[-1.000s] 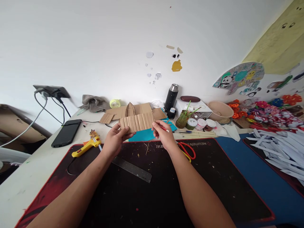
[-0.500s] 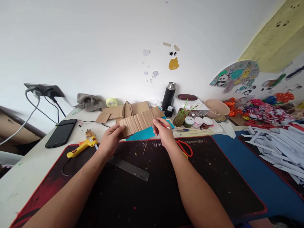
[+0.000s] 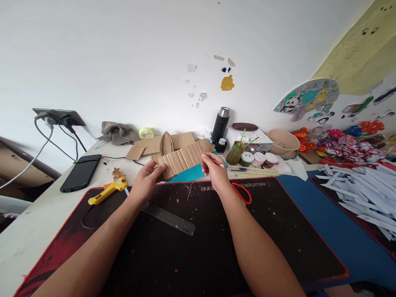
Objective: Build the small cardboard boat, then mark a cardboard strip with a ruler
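Both hands are lifting a corrugated cardboard strip (image 3: 183,159) clear of the black mat (image 3: 192,247): left hand (image 3: 147,178) pinching its nine-o'clock end, right hand (image 3: 215,170) pinching the three-o'clock end, a red pencil (image 3: 216,163) tucked in its fingers, probably kept ready.

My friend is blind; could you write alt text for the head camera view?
Two bare hands hold a creased strip of brown corrugated cardboard above a black desk mat: left hand at one end, right hand, also gripping a red pencil, at the other.
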### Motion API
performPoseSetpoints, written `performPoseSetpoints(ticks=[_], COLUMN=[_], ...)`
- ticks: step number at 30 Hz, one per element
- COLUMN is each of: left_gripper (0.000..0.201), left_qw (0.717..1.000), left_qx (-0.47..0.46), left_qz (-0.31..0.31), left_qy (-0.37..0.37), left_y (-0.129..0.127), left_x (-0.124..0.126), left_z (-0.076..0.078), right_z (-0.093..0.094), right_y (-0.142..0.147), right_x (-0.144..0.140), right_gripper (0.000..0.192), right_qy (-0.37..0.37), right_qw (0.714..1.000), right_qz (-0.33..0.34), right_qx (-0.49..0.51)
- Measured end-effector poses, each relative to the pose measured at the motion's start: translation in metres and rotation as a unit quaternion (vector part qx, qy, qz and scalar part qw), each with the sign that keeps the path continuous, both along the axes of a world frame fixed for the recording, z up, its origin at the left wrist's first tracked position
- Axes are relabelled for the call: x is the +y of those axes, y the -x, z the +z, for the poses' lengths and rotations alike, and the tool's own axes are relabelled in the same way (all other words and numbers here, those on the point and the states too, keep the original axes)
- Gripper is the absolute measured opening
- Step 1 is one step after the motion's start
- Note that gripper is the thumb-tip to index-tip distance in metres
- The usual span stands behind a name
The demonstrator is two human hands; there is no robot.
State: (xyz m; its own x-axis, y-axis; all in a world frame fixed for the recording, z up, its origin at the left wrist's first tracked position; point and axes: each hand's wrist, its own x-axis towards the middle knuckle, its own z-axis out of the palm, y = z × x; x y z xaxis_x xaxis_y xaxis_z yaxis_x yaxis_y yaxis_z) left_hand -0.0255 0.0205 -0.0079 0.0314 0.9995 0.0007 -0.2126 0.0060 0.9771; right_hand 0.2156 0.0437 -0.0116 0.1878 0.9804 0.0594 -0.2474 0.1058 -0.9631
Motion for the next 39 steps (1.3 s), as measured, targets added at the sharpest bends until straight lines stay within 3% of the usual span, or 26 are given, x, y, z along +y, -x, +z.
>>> performPoseSetpoints(ticks=[8,15,24,31,37,39], left_gripper=[0.047,0.053,0.053,0.048,0.044,0.041], left_qw=[1.000,0.999,0.994,0.980,0.984,0.982], left_qx=[0.016,0.012,0.101,0.123,0.148,0.164], left_qz=[-0.005,-0.049,-0.051,-0.147,-0.081,-0.086], left_qy=[-0.008,0.013,0.013,0.051,0.058,0.047], left_y=[0.003,0.008,0.016,0.022,0.031,0.031], left_x=[0.003,0.004,0.006,0.006,0.008,0.008], left_z=[-0.001,0.005,0.004,0.009,0.011,0.013], right_z=[-0.002,-0.006,-0.007,-0.011,-0.010,-0.011], right_y=[-0.002,-0.003,-0.005,-0.007,-0.009,-0.008], right_x=[0.002,0.003,0.002,0.004,0.000,-0.001], right_gripper=[0.042,0.041,0.039,0.042,0.040,0.040], right_qy=[-0.022,-0.041,-0.037,-0.005,0.014,0.015], right_qw=[0.999,0.995,0.993,0.996,0.992,0.990], right_qz=[-0.030,-0.036,-0.031,-0.012,0.023,0.034], right_qx=[-0.030,-0.089,-0.110,-0.093,-0.120,-0.137])
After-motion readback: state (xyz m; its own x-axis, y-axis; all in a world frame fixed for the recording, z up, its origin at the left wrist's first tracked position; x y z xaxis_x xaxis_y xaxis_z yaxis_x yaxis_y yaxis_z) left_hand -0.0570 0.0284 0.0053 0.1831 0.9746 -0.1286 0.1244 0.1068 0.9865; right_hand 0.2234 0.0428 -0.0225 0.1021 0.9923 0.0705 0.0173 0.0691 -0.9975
